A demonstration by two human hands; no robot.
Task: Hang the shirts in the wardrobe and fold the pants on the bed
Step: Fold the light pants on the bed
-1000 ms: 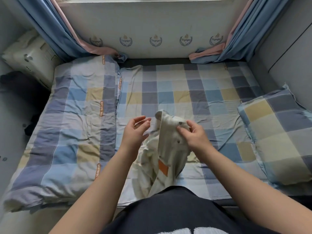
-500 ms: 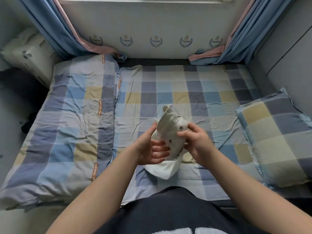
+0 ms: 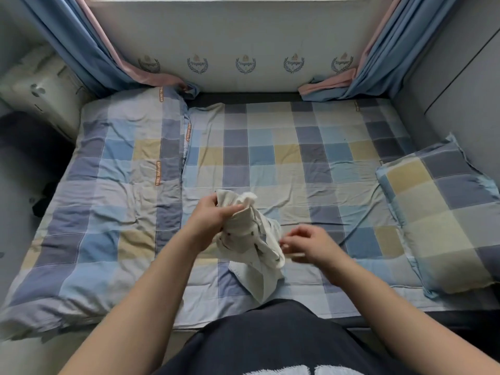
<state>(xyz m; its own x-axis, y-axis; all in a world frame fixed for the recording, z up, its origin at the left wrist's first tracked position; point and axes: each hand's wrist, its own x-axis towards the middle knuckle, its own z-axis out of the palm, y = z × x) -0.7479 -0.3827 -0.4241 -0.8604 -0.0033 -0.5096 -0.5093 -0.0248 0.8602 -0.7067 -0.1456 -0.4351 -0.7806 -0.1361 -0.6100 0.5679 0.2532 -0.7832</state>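
Left hand [image 3: 209,217]: closed in a fist around the upper end of the garment [image 3: 250,239], with the fingers wrapped over the bunched cloth and a fold showing above the knuckles.

Garment: cream cloth with small dark marks. It hangs crumpled from the left hand over the near middle of the bed [image 3: 284,158]. Its lower end trails down to the sheet just ahead of the person's dark top [image 3: 270,336]. Whether it is a shirt or pants cannot be told from this view.

Right hand [image 3: 308,244]: just beside the right edge of the garment, at a lower level than the left hand, with the fingers curled. The hand is blurred, so it cannot be told whether the fingertips pinch the cloth or are merely close to it.

Surroundings:
- The bed carries a check sheet in blue, grey and yellow.
- A duvet [image 3: 113,185] in the same check lies along the left side.
- A matching pillow [image 3: 443,212] lies at the right edge.
- Blue and pink curtains [image 3: 89,50] hang at both far corners, and their ends rest on the bed.
- A pale wall [image 3: 243,28] with a row of crests runs along the far side.
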